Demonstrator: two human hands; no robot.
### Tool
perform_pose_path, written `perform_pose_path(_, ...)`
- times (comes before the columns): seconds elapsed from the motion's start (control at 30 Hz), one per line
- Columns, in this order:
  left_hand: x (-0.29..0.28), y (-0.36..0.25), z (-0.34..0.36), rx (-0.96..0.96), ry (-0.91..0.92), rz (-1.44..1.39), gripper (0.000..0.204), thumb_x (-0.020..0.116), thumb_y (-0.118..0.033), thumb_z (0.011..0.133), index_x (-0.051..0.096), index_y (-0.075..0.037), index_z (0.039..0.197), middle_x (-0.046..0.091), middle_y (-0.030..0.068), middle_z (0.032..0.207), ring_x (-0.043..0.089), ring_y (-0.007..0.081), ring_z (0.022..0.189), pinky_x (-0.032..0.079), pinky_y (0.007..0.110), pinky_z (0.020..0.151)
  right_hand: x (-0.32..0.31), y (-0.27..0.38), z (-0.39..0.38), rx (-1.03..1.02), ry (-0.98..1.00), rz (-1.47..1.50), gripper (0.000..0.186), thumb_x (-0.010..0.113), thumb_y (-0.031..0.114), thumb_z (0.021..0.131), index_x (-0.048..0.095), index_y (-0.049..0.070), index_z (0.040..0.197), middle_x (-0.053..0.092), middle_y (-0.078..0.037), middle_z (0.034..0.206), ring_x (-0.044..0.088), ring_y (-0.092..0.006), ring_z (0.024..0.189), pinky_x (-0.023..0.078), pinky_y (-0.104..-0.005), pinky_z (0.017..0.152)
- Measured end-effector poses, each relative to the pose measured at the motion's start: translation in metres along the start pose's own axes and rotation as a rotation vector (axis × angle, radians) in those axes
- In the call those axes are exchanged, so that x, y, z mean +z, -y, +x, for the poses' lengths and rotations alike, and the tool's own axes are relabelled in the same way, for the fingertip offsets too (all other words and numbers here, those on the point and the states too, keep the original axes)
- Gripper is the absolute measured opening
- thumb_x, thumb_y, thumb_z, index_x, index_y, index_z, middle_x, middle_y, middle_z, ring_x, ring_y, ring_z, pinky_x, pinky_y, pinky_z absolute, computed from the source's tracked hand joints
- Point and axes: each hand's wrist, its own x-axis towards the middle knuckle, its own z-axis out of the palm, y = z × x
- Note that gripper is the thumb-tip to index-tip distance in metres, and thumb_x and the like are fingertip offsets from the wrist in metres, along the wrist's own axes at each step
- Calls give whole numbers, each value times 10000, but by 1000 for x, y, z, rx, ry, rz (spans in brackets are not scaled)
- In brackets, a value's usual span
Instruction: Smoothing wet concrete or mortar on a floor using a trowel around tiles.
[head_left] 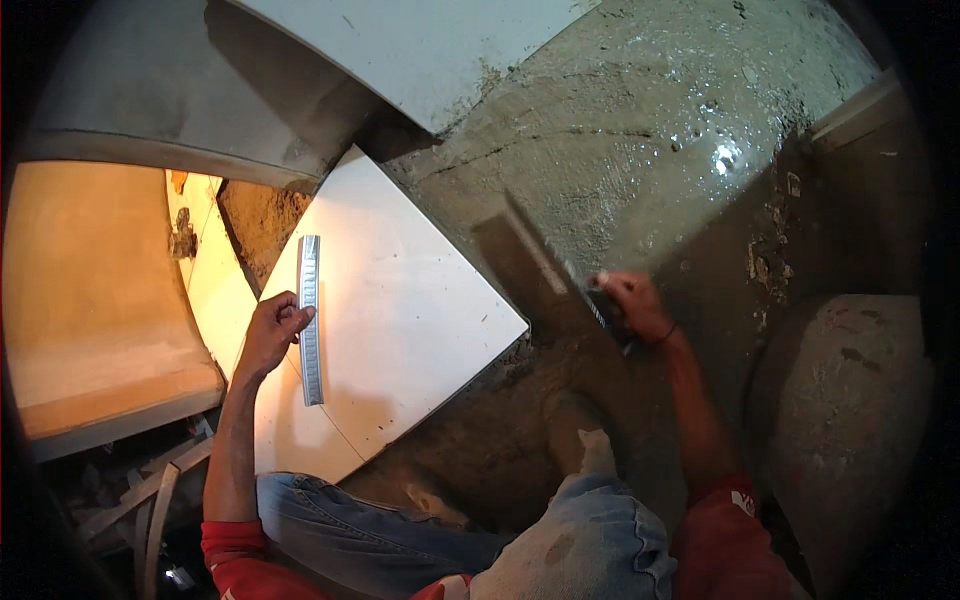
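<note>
In my left hand (270,335) is a narrow, ribbed, silver-grey metal strip (311,360), pinched near its middle and held upright in the picture over a large white tile (420,290). My right hand (640,303) grips a flat trowel (572,270), its blade tilted and smeared by motion. The trowel is just right of the tile, over a wet grey mortar bed (620,170). Whether the blade touches the mortar I cannot tell. Shadow darkens the bed around the trowel and below it.
Another white tile (420,50) lies at the far side. A brightly lit, light-coloured block (110,290) stands at the left, with wooden strips (155,500) below it. A rounded, stained container (840,430) is at the right. My knees are close to the near tile edge.
</note>
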Motion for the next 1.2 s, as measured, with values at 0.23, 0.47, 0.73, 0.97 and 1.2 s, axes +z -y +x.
perform_pose_path(0.23,11,-3,14,-25,19,9,293,689,-246,927,553,-56,749,488,-50,603,440,45,559,407,236,533,15,-11,-45,48,142,-47,350,563,377,1006,743,89,1090,469,64,616,430,-33,551,347,-237,479)
perform_pose_path(0.47,14,-8,18,-79,25,-2,283,686,-228,933,552,-61,748,484,-56,603,433,41,558,402,234,538,37,-13,-28,-95,241,-122,344,590,301,999,710,-17,1053,650,-31,708,517,-67,704,463,-290,654)
perform_pose_path(0.73,17,-3,18,-123,50,0,227,693,-216,924,600,-46,805,511,-51,620,452,41,569,403,228,544,68,11,37,-22,284,-25,381,607,331,992,711,-32,1037,580,-44,620,510,-84,593,444,-322,555)
perform_pose_path(0.97,13,4,19,-160,59,-39,193,685,-189,925,606,-27,858,525,-39,626,465,45,561,409,230,537,96,41,99,119,337,58,428,613,390,985,719,-18,1061,433,37,512,364,-63,403,289,-296,386)
perform_pose_path(1.2,11,17,19,-203,60,-70,181,689,-168,925,609,-22,852,504,-43,615,447,45,551,386,230,528,128,52,170,14,342,30,411,609,389,984,731,-1,1035,456,13,506,445,-98,422,363,-318,410)
